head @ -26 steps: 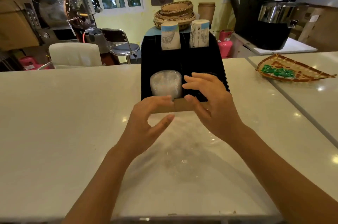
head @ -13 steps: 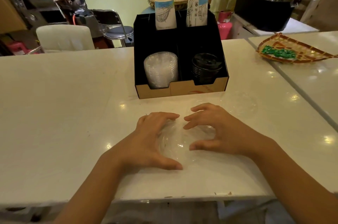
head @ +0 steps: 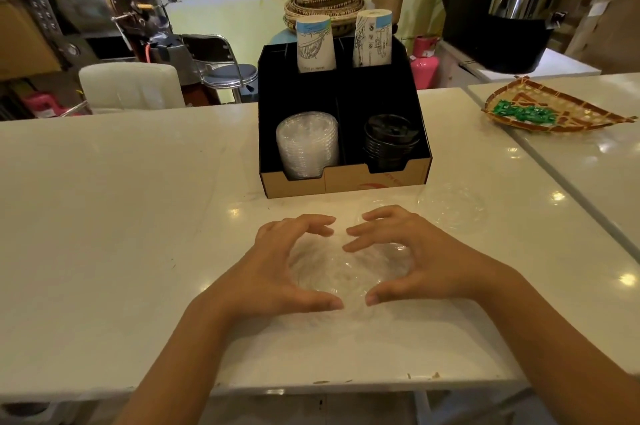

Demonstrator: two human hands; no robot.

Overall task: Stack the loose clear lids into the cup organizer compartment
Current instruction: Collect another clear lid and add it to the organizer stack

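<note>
A loose clear lid point(head: 349, 268) lies flat on the white counter in front of me. My left hand point(head: 277, 268) curves around its left rim and my right hand point(head: 415, 261) around its right rim, thumbs near the front edge and fingertips touching the plastic. Another clear lid point(head: 452, 209) lies on the counter to the right. The black cup organizer point(head: 346, 182) stands behind, with a stack of clear lids point(head: 307, 145) in its front left compartment and black lids point(head: 389, 144) in the front right one.
Two stacks of paper cups point(head: 315, 43) stand in the organizer's rear compartments. A woven tray point(head: 550, 112) with green packets sits at the far right on an adjoining counter. The counter's near edge point(head: 311, 386) runs just below my wrists.
Both hands drew back from the organizer's front to the counter and settled around the loose clear lid, then spread wider around its rim. The view tilted downward.
</note>
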